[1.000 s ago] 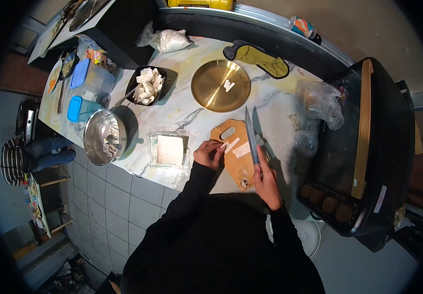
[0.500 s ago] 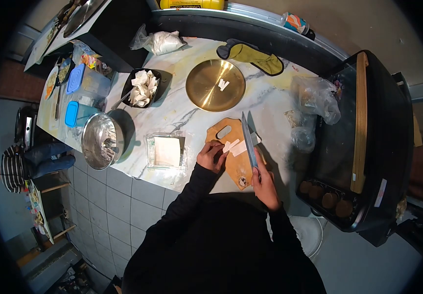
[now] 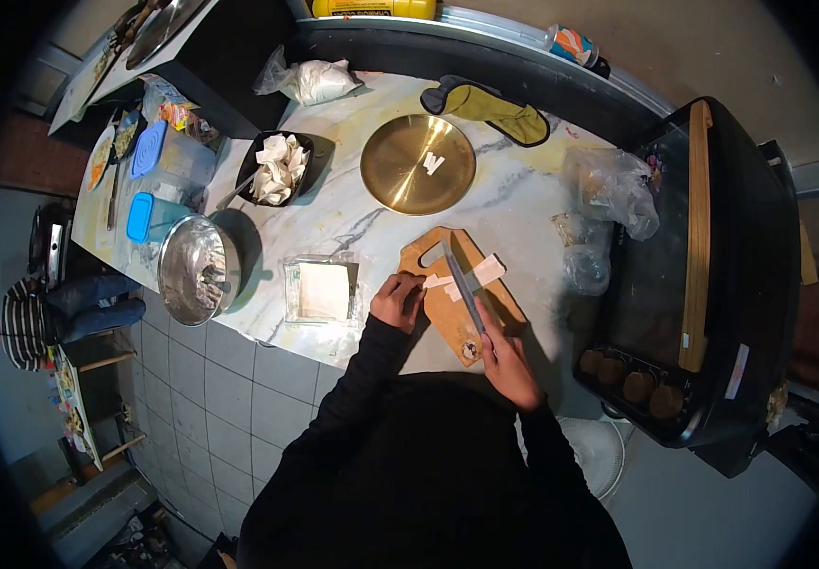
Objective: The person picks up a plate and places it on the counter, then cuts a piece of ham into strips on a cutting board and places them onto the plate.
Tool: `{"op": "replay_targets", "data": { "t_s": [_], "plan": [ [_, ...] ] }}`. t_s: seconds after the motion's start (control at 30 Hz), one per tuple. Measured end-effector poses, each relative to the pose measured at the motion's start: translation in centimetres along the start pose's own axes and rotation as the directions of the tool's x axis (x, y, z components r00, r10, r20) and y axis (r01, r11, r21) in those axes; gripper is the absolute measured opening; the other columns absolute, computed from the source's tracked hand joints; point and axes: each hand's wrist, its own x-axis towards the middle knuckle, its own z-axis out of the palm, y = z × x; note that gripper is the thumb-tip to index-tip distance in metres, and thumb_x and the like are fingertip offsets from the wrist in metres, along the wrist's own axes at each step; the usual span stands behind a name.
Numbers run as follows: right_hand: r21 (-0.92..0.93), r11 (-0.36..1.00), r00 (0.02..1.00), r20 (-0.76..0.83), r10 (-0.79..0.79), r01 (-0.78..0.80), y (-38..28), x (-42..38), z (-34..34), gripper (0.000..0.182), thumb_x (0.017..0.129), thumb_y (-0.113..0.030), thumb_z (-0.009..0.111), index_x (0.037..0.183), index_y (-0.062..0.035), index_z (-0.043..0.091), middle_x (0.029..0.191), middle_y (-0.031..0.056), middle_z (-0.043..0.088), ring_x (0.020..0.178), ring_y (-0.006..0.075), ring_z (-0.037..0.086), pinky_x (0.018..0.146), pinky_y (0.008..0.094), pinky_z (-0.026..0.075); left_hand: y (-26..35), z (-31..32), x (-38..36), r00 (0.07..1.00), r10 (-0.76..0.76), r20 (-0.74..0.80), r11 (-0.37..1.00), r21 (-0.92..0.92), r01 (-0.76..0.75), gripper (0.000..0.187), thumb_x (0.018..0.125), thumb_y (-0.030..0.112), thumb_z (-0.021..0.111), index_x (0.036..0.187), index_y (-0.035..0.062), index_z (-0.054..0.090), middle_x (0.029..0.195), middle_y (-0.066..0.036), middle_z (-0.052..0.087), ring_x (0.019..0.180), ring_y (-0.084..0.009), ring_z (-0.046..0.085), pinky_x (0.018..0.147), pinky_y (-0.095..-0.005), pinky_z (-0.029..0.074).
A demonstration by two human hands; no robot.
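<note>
My right hand is wrapped round the handle of a knife, its blade slanting up and left over the wooden cutting board. Pale strips lie beside the blade, and a wider pale piece sits to its right. At the board's left edge, my left hand has its fingers pinched together by the end of a strip. Whether those fingers grip the strip is too small to tell. Beyond the board, a round gold plate holds several small pale strips.
Left of the board is a clear container with a pale sheet. Farther left are a metal bowl and a black bowl of white pieces. A black oven stands right. Another person is at far left.
The knife has moved left across the strips, its tip now over the board near the handle hole. My right hand shifted slightly left and down, my left hand slightly left.
</note>
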Motion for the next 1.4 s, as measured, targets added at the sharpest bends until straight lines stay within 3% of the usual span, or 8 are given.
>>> {"op": "replay_targets", "data": {
  "t_s": [0.2,0.4,0.67,0.77,0.83,1.07,1.27,1.4],
  "plan": [
    [0.017,1.000,0.999,0.035,-0.010,0.009,-0.8,-0.2,0.0,0.061,0.095,-0.001,0.046,0.151,-0.0163,0.029,0.070,0.0278,0.052,0.064,0.0443,0.058,0.057,0.0404,0.044,-0.8,-0.2,0.3,0.998,0.026,0.059,0.999,-0.038,-0.023,0.026,0.079,-0.002,0.071,0.104,0.0067,0.069,0.096,-0.012,0.067,0.087,-0.0306,0.067,0.075,-0.0358,0.055],
    [0.010,0.999,0.999,-0.031,-0.040,0.041,-0.1,-0.2,0.3,0.061,0.095,-0.001,0.046,0.151,-0.0165,0.030,0.070,0.0265,0.053,0.064,0.0440,0.058,0.058,0.0401,0.045,-0.3,-0.2,0.7,0.994,0.075,0.083,0.997,0.009,-0.076,0.031,0.078,-0.002,0.071,0.108,0.0077,0.069,0.100,-0.012,0.068,0.092,-0.0306,0.065,0.080,-0.0368,0.053],
    [0.036,0.997,0.997,0.039,0.074,-0.075,-1.0,-0.3,-0.2,0.061,0.094,0.000,0.046,0.151,-0.0140,0.030,0.075,0.0267,0.056,0.063,0.0425,0.059,0.058,0.0385,0.046,-0.8,0.1,1.3,0.988,0.135,0.070,0.991,-0.017,-0.134,0.033,0.078,-0.002,0.068,0.110,0.0069,0.068,0.098,-0.012,0.067,0.089,-0.0323,0.061,0.079,-0.0374,0.052],
    [0.025,0.999,0.999,-0.032,-0.019,0.020,0.3,-0.5,0.5,0.061,0.094,0.000,0.047,0.151,-0.0146,0.030,0.080,0.0284,0.058,0.062,0.0414,0.059,0.058,0.0397,0.046,-1.2,0.2,1.6,0.982,0.154,0.109,0.988,-0.026,-0.152,0.033,0.078,-0.001,0.068,0.111,0.0067,0.067,0.096,-0.013,0.066,0.090,-0.0328,0.061,0.079,-0.0381,0.051],
    [0.026,0.999,1.000,-0.014,0.022,-0.021,-0.2,-0.5,0.1,0.061,0.094,-0.001,0.047,0.151,-0.0146,0.031,0.084,0.0291,0.059,0.064,0.0418,0.060,0.058,0.0403,0.046,-1.2,0.1,1.7,0.982,0.081,0.171,0.997,-0.023,-0.079,0.033,0.078,-0.002,0.070,0.109,0.0076,0.069,0.097,-0.013,0.068,0.091,-0.0315,0.064,0.082,-0.0370,0.052],
    [0.006,0.993,0.993,0.026,0.118,-0.118,-0.4,-0.2,-0.3,0.060,0.094,-0.001,0.046,0.150,-0.0143,0.031,0.113,0.0288,0.058,0.073,0.0442,0.062,0.062,0.0419,0.048,-1.8,0.7,1.7,0.985,0.100,0.142,0.994,-0.061,-0.092,0.019,0.078,0.002,0.069,0.097,0.0055,0.071,0.086,-0.013,0.066,0.082,-0.0341,0.064,0.074,-0.0401,0.052],
    [-0.030,0.994,0.994,0.023,0.108,-0.108,0.7,-0.4,0.2,0.059,0.094,-0.001,0.046,0.150,-0.0139,0.031,0.115,0.0271,0.059,0.081,0.0441,0.063,0.067,0.0441,0.049,-0.5,-0.3,1.5,0.986,0.034,0.163,0.999,-0.019,-0.031,0.018,0.079,0.005,0.070,0.096,0.0060,0.070,0.088,-0.013,0.068,0.084,-0.0335,0.065,0.074,-0.0412,0.053],
    [0.014,0.991,0.989,0.061,0.135,-0.136,-0.4,-0.2,-0.2,0.060,0.094,-0.001,0.046,0.150,-0.0145,0.032,0.113,0.0260,0.060,0.082,0.0438,0.063,0.068,0.0435,0.049,-0.8,-1.3,0.8,0.987,-0.058,0.152,0.998,-0.013,0.061,0.018,0.079,0.007,0.072,0.096,0.0067,0.070,0.087,-0.012,0.070,0.079,-0.0289,0.069,0.072,-0.0371,0.054]
  ]
}}
